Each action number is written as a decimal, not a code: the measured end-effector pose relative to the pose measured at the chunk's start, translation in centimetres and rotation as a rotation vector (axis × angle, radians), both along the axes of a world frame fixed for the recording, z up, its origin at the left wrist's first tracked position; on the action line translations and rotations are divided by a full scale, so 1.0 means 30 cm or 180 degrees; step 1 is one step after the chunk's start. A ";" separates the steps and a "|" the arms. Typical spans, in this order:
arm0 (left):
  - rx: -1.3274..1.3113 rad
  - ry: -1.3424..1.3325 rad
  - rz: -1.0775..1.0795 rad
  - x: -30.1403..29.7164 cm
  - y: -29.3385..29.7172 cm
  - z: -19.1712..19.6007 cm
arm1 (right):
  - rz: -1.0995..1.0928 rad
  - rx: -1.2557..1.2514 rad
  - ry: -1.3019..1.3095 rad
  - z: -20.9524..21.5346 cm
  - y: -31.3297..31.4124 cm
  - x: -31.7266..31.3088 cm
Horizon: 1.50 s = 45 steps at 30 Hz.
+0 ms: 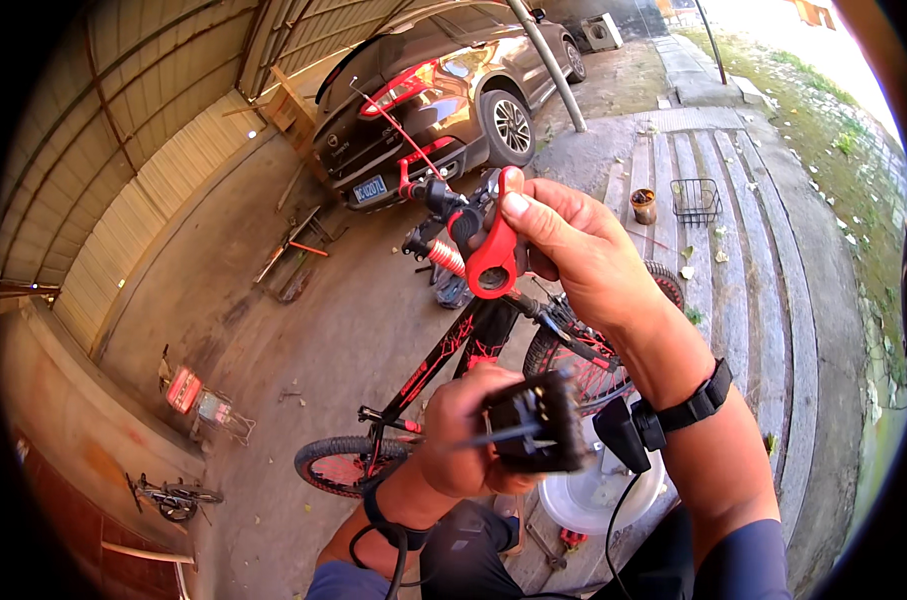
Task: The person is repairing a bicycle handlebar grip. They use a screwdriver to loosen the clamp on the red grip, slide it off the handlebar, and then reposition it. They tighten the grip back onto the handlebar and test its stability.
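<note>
Bicycle parts in hand: one black pedal, one red crank arm.

Left hand (460,440) grips the black pedal (533,425) low centre, spindle pointing left. Right hand (573,250) pinches the red crank arm (493,255), long axis upright. Behind: one red-black bicycle (443,360), one dark car (443,90), one white bowl (598,495), one wire basket (695,200).

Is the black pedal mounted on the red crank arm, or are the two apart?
Apart. The left hand holds the black pedal low, while the right hand holds the red crank arm higher up, its end hole showing empty.
</note>
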<state>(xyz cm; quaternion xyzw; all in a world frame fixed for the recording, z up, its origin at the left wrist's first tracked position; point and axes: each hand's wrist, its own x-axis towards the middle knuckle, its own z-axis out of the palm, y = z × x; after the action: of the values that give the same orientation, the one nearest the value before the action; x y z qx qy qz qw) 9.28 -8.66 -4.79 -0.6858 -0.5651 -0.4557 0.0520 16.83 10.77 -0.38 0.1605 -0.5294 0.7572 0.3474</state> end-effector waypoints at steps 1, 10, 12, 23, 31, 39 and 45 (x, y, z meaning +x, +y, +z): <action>-0.0266 0.0181 -0.0141 0.004 -0.013 0.032 | 0.0031 -0.0089 0.0075 0.002 -0.006 -0.014; -0.0265 -0.0405 0.0291 0.009 0.004 0.008 | 0.0286 -0.0420 0.0090 0.000 -0.025 -0.005; -0.0235 -0.0171 0.0103 0.009 0.007 0.015 | 0.0173 -0.0294 0.0022 -0.008 -0.020 0.002; 0.0212 -0.0325 0.0268 0.013 0.002 0.004 | 0.0295 -0.0388 0.0094 -0.005 -0.023 0.005; -0.0131 -0.1129 0.0352 -0.031 0.037 0.033 | 0.0230 -0.0369 0.0138 0.011 -0.004 -0.005; -0.0177 -0.0283 0.0181 -0.008 0.039 0.062 | 0.0379 -0.0211 0.0227 -0.006 -0.014 0.019; -0.0083 -0.1120 0.0388 -0.028 0.008 -0.008 | 0.0235 -0.0592 0.0113 0.007 -0.029 0.003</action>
<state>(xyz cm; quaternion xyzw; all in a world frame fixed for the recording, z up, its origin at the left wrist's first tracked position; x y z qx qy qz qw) 8.44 -8.41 -5.04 -0.5606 -0.6118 -0.5573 -0.0291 16.91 9.91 -0.17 0.1603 -0.4444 0.8124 0.3419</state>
